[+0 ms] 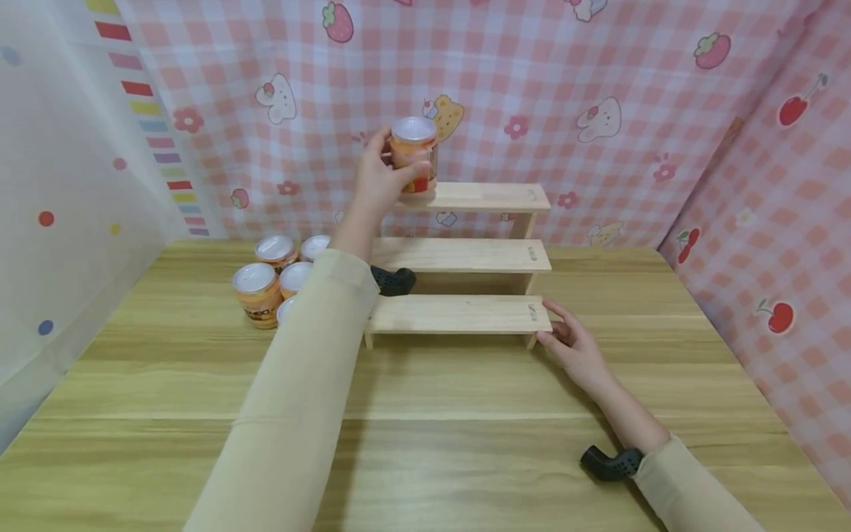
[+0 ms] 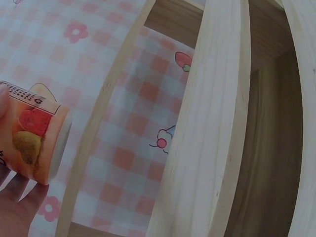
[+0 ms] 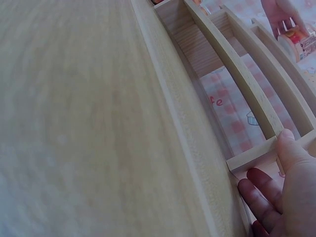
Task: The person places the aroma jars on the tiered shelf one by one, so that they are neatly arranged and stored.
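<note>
My left hand [image 1: 380, 177] grips a can [image 1: 419, 157] with an orange fruit label and a pale lid, thumb across its front. The can is upright at the left end of the top step of a three-step wooden shelf [image 1: 459, 314]. In the left wrist view, a small gap shows between the can [image 2: 37, 136] and the top board [image 2: 96, 116]. My right hand [image 1: 575, 351] holds the lower right corner of the shelf. In the right wrist view, its thumb [image 3: 291, 150] presses on the wood, with the other fingers by the side panel.
Several similar cans [image 1: 258, 295] stand grouped on the wooden table [image 1: 465, 436] left of the shelf, partly hidden by my left sleeve [image 1: 292, 391]. A pink checked cloth [image 1: 372, 74] hangs close behind the shelf. Another checked wall [image 1: 778, 244] bounds the right side.
</note>
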`<state>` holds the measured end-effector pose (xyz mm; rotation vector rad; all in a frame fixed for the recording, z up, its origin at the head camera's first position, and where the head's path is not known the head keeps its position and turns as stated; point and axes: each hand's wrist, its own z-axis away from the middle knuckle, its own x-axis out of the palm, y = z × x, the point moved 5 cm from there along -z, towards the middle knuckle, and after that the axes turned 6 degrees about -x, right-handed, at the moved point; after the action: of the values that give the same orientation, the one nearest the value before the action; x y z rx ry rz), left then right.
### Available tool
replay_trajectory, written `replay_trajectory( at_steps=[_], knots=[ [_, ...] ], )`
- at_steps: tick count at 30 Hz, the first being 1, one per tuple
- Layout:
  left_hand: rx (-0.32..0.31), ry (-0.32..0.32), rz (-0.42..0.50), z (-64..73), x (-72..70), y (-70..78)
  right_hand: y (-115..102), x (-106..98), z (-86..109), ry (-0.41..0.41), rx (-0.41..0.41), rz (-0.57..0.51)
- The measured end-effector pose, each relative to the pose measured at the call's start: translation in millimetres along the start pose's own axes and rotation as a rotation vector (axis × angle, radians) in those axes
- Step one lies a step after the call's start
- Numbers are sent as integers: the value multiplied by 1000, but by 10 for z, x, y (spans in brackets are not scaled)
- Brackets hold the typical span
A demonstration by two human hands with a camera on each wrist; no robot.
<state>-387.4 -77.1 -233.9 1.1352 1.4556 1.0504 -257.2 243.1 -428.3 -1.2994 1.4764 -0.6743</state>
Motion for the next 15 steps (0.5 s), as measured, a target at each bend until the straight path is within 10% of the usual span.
replay_trajectory(
  at_steps=[15],
  knots=[
    [17, -1, -15, -22, 62, -102, 4, -7, 0, -1, 13, 5]
  ],
)
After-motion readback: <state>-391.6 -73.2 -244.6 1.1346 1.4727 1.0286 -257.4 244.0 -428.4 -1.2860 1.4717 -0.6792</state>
